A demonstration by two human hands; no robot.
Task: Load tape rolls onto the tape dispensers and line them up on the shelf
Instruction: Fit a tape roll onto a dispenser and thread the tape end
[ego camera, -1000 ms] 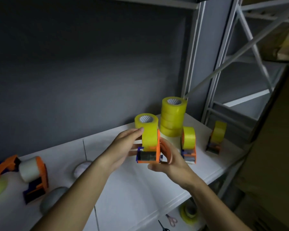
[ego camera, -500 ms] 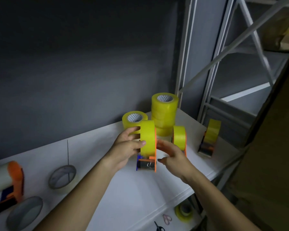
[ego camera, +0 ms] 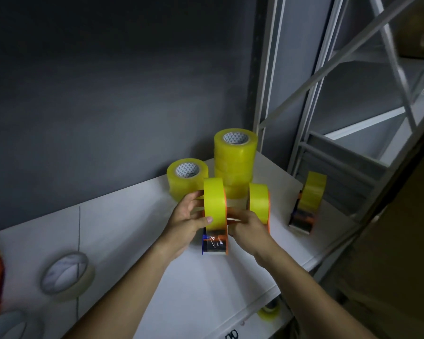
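White shelf, unlabelled yellow tape dispenser.

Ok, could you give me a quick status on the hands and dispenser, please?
Both hands, left and right, on loaded dispenser, at shelf. Two loaded dispensers to the right. Nothing blocking.

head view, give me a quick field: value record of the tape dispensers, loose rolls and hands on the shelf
held dispenser: loaded dispenser, yellow roll on it, base down near the shelf front
left hand: grips its left side, thumb on the roll
right hand: grips its right side
lined up to the right: second dispenser, third dispenser, both loaded
spare yellow rolls: single roll, tall stack behind
pale roll: flat, at left
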